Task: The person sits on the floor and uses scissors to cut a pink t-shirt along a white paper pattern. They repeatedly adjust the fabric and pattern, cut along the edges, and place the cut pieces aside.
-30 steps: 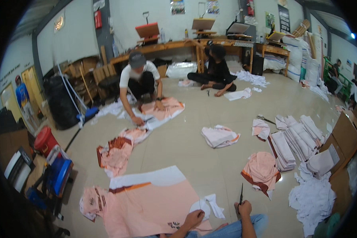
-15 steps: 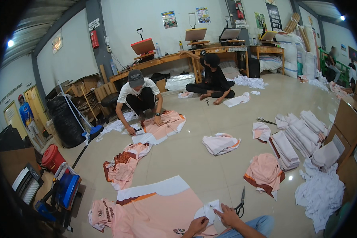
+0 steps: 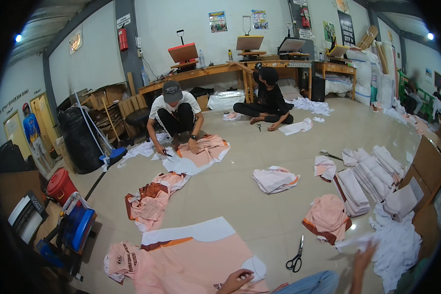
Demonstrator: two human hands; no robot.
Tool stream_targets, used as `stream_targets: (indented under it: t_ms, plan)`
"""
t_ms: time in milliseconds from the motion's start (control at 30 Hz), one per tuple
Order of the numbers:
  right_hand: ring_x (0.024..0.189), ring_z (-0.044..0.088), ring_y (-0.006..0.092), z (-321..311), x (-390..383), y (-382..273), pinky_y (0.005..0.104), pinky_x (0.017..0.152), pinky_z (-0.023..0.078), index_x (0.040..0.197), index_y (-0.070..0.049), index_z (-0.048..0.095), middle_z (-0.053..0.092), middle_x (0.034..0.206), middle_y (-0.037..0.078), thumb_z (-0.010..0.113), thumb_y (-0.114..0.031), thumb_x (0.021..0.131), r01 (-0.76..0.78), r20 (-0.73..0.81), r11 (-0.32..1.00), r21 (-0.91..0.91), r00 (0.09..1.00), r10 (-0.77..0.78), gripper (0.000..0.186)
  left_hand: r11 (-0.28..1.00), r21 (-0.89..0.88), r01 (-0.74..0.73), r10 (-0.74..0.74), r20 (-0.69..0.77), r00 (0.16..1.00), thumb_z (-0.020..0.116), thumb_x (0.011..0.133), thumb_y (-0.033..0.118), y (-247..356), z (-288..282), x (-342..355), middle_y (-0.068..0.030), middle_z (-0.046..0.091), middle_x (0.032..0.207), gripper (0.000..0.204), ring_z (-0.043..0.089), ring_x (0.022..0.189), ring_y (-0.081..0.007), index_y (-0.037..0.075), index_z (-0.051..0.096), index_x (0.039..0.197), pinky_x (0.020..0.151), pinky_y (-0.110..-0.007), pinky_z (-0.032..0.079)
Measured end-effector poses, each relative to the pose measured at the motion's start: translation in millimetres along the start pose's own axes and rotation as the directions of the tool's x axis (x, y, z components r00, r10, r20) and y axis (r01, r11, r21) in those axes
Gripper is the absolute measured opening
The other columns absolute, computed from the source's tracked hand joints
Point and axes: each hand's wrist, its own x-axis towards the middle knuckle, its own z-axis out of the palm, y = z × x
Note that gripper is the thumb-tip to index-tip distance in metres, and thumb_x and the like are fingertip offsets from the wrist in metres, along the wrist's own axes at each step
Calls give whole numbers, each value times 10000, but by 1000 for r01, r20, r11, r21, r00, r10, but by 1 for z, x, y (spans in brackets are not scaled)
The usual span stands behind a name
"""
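The right hand [image 3: 363, 257] swung near the white scrap pile [image 3: 397, 257]. The left hand [image 3: 237, 281] sat on the pink fabric panel [image 3: 196, 262] on the floor. I couldn't tell either grip. Some cutting looked done; a white corner [image 3: 255, 267] remained.

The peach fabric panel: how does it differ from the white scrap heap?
The peach fabric panel is spread mostly flat, while the white scrap heap is crumpled. The panel is mainly peach with white, orange and maroon areas; the heap looks white. The panel, by the left hand, looks like one broad sheet; the heap, near the blurred right hand, looks like loose scraps. Both lie on the floor.
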Motion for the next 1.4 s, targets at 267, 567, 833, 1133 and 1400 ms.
stream_targets:
  t_ms: [267,567,833,1133,1400]
  plan:
    - [995,622,315,-261,-9,-205,464,792,441,1171,-11,661,667,1162,157,763,-392,915,138,607,749,648,501,-617,470,871,-486,-71,281,376,883,849,843,214,229,-153,-110,-91,722,886,322,664,828,-236,80,709,1100,896,-368,486]
    - [1285,578,380,-289,-67,-300,512,1106,408,1273,7,693,646,1358,203,800,-460,879,-677,313,401,617,-256,-915,620,860,-361,-361,438,157,885,854,837,211,280,-187,-121,-89,720,874,315,659,813,-231,81,705,1082,890,-367,479]
    - [1218,627,355,-308,-57,-328,486,1059,456,1194,3,733,683,1286,201,834,-348,849,-617,374,390,683,-163,-913,503,824,-258,-504,520,-6,854,859,832,209,295,-203,-130,-87,719,863,309,655,800,-226,82,702,1066,884,-365,473]
    - [1140,662,359,-322,-60,-339,473,1013,486,1150,-4,759,702,1242,206,847,-272,833,-518,332,306,799,-44,-942,425,745,-128,-654,634,-166,755,864,827,207,301,-215,-139,-85,718,851,303,649,785,-220,83,698,1047,879,-364,466]
    - [944,654,314,-319,-72,-394,453,830,475,1094,-7,740,702,1075,182,791,-198,871,-507,-333,-432,746,278,-901,299,644,22,-765,735,-295,611,869,822,205,313,-217,-149,-84,717,841,298,645,772,-215,84,695,1031,873,-363,460]
